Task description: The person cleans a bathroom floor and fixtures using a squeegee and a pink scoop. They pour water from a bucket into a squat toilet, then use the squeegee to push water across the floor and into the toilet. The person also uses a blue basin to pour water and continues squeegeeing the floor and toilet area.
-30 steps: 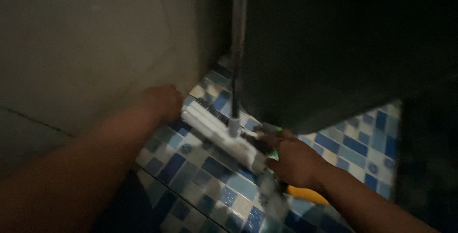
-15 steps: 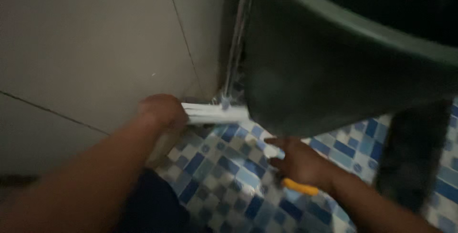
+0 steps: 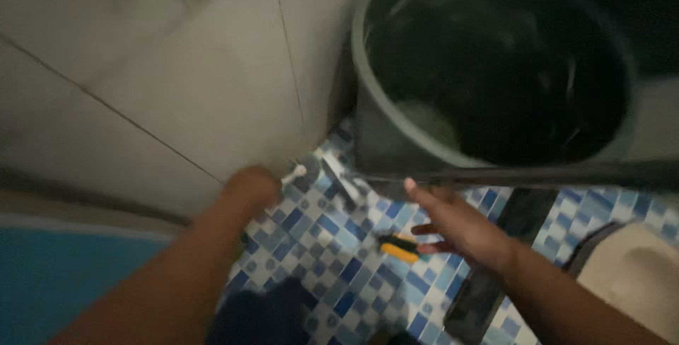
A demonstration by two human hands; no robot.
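My left hand [image 3: 247, 188] is a closed fist low against the grey tiled wall, gripping the end of a white pipe-like piece [image 3: 338, 177] that lies along the floor toward the bucket; a small white tip [image 3: 294, 172] sticks out beside the fist. My right hand [image 3: 456, 225] hovers with its fingers spread and holds nothing. Just under its fingers, a yellow and black tool [image 3: 398, 247] rests on the blue mosaic floor [image 3: 332, 260]. A large dark green bucket [image 3: 382, 126] stands right behind both hands. The picture is dim and blurred.
The grey tiled wall [image 3: 177, 69] fills the left and top. A dark strip [image 3: 495, 267] lies on the floor to the right of the tool. A white rounded fixture [image 3: 629, 274] sits at the lower right. A blue surface [image 3: 64, 274] shows at the lower left.
The view has tilted up, so the bucket's open mouth now shows. My right hand has opened and lifted off the yellow tool. My left hand stays on the white piece by the wall.
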